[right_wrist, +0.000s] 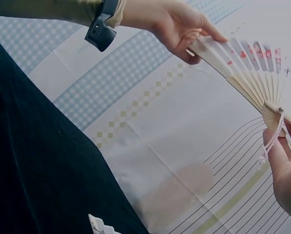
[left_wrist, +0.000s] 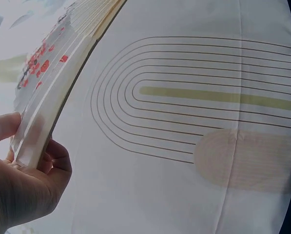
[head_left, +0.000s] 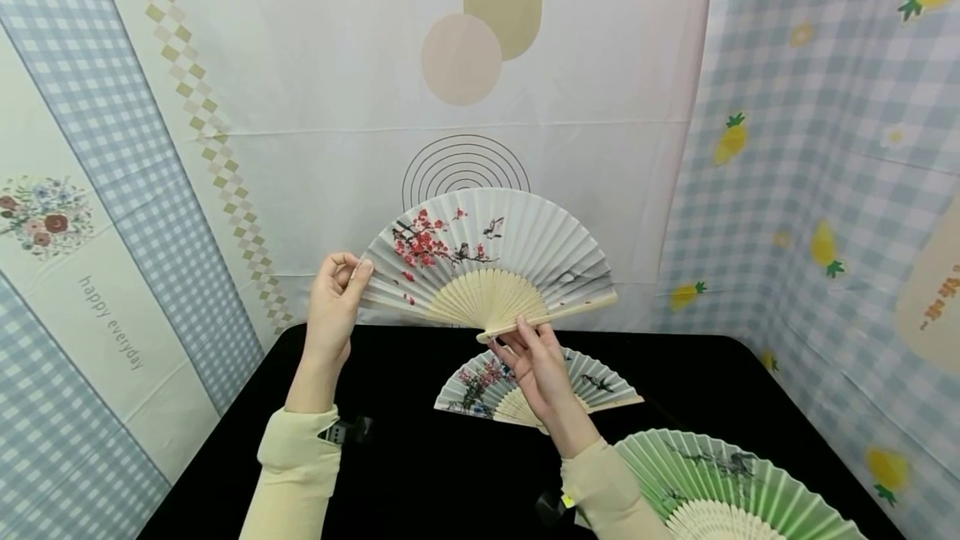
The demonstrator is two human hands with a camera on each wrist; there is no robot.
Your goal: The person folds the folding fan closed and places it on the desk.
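The left hand [head_left: 333,307] pinches the outer wooden guard of a spread white fan [head_left: 491,261] between thumb and curled fingers, while the right hand [head_left: 538,369] grips its opposite guard near the pivot, so the fan is held up in the air above the black table [head_left: 420,473]. Its pleated paper leaf bears red blossoms and small birds over pale slatted ribs. At six o'clock from it a second white fan [head_left: 600,382] lies open on the matte cloth, and at five o'clock a green pleated fan [head_left: 720,482].

Both hands [head_left: 333,302] hold white fan [head_left: 491,261] open, two fans [head_left: 600,382] on table
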